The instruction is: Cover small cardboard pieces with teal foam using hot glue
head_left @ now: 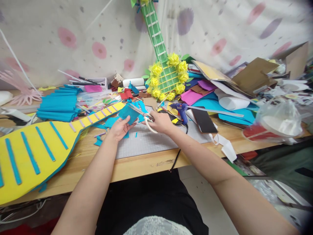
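A rectangular teal-blue paper piece [128, 113] tilts flat; white-handled metal scissors [151, 126] sit right of it, blades at its edge.

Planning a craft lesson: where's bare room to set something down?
Bare: the cutting mat's near strip, between scissors and table edge; the wooden tabletop between the yellow lute-shaped cutout and left forearm. Crowded: beyond left hand and right hand, around the green guitar.

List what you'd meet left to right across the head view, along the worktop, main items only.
Yellow board with blue strips → left hand holding blue paper → scissors → right hand → glue gun → phone → white paper roll → clear plastic bag.
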Tool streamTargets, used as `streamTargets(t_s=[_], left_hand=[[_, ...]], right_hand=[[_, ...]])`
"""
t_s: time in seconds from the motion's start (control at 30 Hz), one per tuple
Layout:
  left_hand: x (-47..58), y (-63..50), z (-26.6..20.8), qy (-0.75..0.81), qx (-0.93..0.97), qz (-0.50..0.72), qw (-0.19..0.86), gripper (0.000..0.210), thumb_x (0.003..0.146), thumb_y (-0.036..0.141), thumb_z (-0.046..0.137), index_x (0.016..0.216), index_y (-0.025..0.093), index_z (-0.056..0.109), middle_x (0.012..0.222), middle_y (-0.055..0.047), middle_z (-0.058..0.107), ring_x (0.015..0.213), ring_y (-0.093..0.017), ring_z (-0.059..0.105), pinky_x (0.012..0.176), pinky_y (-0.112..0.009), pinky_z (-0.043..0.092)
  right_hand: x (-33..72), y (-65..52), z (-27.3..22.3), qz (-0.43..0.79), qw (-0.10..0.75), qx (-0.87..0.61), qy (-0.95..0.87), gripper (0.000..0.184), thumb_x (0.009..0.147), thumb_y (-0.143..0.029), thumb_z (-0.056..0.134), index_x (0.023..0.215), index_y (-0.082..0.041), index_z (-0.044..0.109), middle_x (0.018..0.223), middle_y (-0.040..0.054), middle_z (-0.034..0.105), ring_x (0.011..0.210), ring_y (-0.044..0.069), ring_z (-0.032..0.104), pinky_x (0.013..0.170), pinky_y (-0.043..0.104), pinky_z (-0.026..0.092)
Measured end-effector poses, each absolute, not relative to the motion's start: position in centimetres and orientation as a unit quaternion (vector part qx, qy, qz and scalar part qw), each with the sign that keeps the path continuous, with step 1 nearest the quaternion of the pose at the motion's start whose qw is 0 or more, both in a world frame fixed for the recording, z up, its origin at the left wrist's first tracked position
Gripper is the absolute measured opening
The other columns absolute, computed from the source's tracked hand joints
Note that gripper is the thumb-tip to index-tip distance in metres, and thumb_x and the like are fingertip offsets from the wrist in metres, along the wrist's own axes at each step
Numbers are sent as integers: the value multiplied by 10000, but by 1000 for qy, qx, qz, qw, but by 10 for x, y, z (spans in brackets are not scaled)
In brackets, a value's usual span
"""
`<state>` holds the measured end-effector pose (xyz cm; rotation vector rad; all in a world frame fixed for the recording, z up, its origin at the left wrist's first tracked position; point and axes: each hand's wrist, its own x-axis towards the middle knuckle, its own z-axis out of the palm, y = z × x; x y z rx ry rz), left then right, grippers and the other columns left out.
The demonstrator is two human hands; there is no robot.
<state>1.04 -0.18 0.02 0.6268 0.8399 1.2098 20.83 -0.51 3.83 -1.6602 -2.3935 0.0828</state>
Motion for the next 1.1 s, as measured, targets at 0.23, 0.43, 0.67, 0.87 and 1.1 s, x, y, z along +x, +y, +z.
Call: streamTargets(t_s=[0.23,0.43,0.67,0.87,1.1], left_hand=[[11,-2,0,375,272,546,698,131,794,143,607,917,171,638,865,-20,722,807,-156,685,836,-317,530],[9,0,-2,348,263,588,681,132,748,85,615,845,173,629,852,-19,717,813,-152,675,887,-373,511],[8,-2,7,325,181,598,710,179,693,9,497,602,153,552,611,-9,650,613,-117,625,925,-411,496],[9,-3,9,331,165,601,708,194,653,18,466,712,149,597,742,-39,689,729,-145,648,833,-357,541],[10,-3,12,327,152,605,710,232,648,14,465,760,163,603,738,-20,685,726,-139,646,755,-307,554]], right_hand=[[209,4,31,53,140,-584,-798,478,825,-625,409,819,-183,592,799,71,678,745,190,603,578,257,258],[218,5,29,178,169,-559,-792,434,798,-614,445,844,-194,543,801,29,630,666,143,532,560,228,288],[222,-7,30,122,172,-496,-842,391,786,-562,501,863,-178,516,828,40,608,690,139,525,587,234,283],[213,-6,29,66,178,-470,-862,414,790,-579,500,874,-175,531,834,51,627,720,155,550,586,249,259],[207,-5,28,57,169,-464,-868,471,769,-638,499,884,-183,537,865,47,647,746,172,574,576,256,247]])
